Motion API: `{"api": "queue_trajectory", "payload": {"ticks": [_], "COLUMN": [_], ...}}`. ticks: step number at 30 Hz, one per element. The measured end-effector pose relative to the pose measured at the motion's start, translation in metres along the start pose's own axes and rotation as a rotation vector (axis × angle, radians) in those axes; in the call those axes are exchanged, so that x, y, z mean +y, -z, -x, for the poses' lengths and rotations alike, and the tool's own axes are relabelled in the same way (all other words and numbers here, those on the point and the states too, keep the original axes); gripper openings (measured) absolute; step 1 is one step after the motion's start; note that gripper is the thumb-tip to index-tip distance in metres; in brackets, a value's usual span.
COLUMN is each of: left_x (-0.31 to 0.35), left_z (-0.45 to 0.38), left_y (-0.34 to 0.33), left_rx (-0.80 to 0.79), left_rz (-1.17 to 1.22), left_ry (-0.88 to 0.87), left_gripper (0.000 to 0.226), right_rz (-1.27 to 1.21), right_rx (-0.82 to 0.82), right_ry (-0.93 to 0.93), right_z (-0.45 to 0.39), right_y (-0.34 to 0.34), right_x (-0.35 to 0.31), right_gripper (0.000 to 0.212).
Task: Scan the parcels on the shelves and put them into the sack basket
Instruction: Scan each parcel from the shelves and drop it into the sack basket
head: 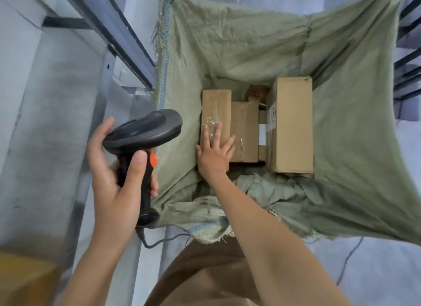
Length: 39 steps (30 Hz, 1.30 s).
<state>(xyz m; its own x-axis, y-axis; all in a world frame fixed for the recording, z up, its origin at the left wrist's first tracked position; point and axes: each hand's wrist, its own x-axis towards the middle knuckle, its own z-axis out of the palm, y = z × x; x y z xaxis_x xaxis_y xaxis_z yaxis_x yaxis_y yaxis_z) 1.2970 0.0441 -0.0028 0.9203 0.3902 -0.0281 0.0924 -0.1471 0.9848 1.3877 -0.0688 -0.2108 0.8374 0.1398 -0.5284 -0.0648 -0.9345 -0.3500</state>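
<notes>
- Your sack basket (355,114) fills the upper right of the view, its green woven cloth hanging open with frayed edges at 11 o'clock and along the near rim at 6 o'clock.
- At its bottom lie several cardboard parcels: a narrow box (216,109) at the left, a taped middle box (245,130) touching its right side, and a large box (290,125) at 3 o'clock from those, set against the right wall of the cloth.
- Between the middle box and the large box you can see a lower parcel with a white label (262,132), and a small brown item at 12 o'clock from it that is too hidden to identify.
- Your right hand (214,155) reaches down into the sack, fingers straight and spread, resting flat on the near end of the narrow box.
- Your left hand (118,166) is outside the sack at 9 o'clock, fingers and thumb curled round the handle of a black barcode scanner (143,132) with an orange trigger; its head points towards the sack, and its cable trails down at 6 o'clock.
- The narrow box sits tight to the sack's left wall; bunched cloth crowds the near edge by your wrist.
- The shelf frame (127,43) stands just beside the sack at 10 o'clock.
- Open room in the sack is above the parcels only.
</notes>
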Motion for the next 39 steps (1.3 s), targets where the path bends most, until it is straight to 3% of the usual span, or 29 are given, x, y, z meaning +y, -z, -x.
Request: {"api": "queue_trajectory", "payload": {"ticks": [10, 16, 22, 26, 32, 39], "left_x": [0.003, 0.009, 0.02, 0.035, 0.06, 0.086], "left_z": [0.0, 0.003, 0.016, 0.041, 0.131, 0.26], "left_y": [-0.002, -0.005, -0.009, -0.019, -0.033, -0.024], "left_rx": [0.0, 0.004, 0.069, 0.175, 0.468, 0.794], "left_rz": [-0.004, 0.023, -0.008, -0.065, -0.112, -0.151], "left_ry": [-0.001, -0.023, -0.056, -0.09, -0.108, -0.072], "left_gripper": [0.053, 0.055, 0.056, 0.053, 0.053, 0.05], "right_rz": [-0.003, -0.029, -0.069, -0.077, 0.002, 0.113], "right_rx": [-0.087, 0.033, 0.184, 0.262, 0.288, 0.166], "right_ry": [0.038, 0.105, 0.307, 0.494, 0.895, 1.24], "right_z": [0.004, 0.022, 0.047, 0.071, 0.145, 0.251], "right_y": [0.019, 0.054, 0.113, 0.157, 0.197, 0.182], "right_x": [0.003, 0.02, 0.014, 0.0, -0.006, -0.002], "right_gripper": [0.062, 0.06, 0.06, 0.06, 0.058, 0.059]}}
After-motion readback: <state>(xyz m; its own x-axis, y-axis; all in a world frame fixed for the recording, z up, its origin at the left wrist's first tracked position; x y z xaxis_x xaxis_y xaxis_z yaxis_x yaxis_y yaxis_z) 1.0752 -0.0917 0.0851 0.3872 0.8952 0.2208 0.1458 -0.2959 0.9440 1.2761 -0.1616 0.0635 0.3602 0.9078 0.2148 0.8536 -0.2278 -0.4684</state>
